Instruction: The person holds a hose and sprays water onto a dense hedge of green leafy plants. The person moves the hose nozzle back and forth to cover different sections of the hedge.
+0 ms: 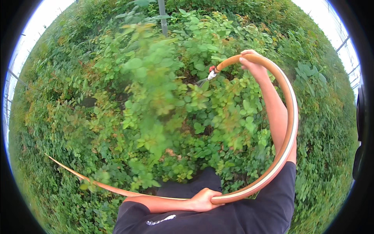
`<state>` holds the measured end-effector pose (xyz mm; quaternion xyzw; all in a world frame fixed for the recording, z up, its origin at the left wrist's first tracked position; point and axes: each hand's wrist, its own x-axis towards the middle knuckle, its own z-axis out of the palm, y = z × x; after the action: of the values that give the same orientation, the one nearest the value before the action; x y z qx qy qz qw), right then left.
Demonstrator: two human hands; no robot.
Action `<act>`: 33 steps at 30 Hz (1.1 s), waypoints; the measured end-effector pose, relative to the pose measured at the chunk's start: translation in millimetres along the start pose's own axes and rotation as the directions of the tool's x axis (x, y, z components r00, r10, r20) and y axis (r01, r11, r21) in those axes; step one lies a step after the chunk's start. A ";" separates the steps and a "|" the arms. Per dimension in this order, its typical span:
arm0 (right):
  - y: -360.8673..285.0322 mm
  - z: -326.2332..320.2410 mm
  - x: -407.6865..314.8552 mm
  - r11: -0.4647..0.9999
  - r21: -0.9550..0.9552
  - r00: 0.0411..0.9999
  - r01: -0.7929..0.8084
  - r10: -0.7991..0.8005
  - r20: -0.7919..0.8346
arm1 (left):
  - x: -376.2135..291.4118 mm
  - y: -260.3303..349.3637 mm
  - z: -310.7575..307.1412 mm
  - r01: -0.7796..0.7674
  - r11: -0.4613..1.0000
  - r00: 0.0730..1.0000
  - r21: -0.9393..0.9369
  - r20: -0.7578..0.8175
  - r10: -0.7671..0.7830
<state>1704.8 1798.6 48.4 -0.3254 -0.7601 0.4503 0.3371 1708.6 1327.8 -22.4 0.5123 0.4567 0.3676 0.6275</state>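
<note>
An orange-brown hose with a pale stripe (292,117) bends in a wide arc from my waist, round the right side, to the upper middle. My right hand (253,63) grips it a little behind its end. At that end sit a red fitting (212,69) and a white nozzle (211,75), angled down to the left, with a thin spray coming out among the leaves. Close against my dark shirt, my left hand (206,199) is closed around the hose at my waist. From there the hose runs off to the left, over the foliage.
Dense leafy bushes (157,96) surround me on all sides, some leaves close to the camera and blurred. A grey metal post (162,17) rises from the greenery at the top. Thin frame bars (343,44) show against the bright sky at both edges.
</note>
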 end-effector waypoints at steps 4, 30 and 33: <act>50.9 -84.1 36.3 0.994 -0.104 1.000 -0.009 0.011 0.017 | 118.9 20.3 44.2 0.033 0.999 0.999 -0.014 0.035 -0.032; 15.2 25.4 23.4 0.917 0.312 0.926 0.248 -0.319 0.202 | 57.1 44.0 76.2 -0.055 0.982 0.811 0.179 -0.566 0.148; 15.6 81.2 26.1 0.941 0.277 0.949 0.195 -0.252 0.190 | 39.0 22.6 73.2 0.014 0.991 0.762 0.134 -0.643 0.076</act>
<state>1627.8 1787.6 10.2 -0.1381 -0.7610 0.5362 0.3380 1790.5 1346.2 -3.6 0.4018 0.6592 0.5014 0.3907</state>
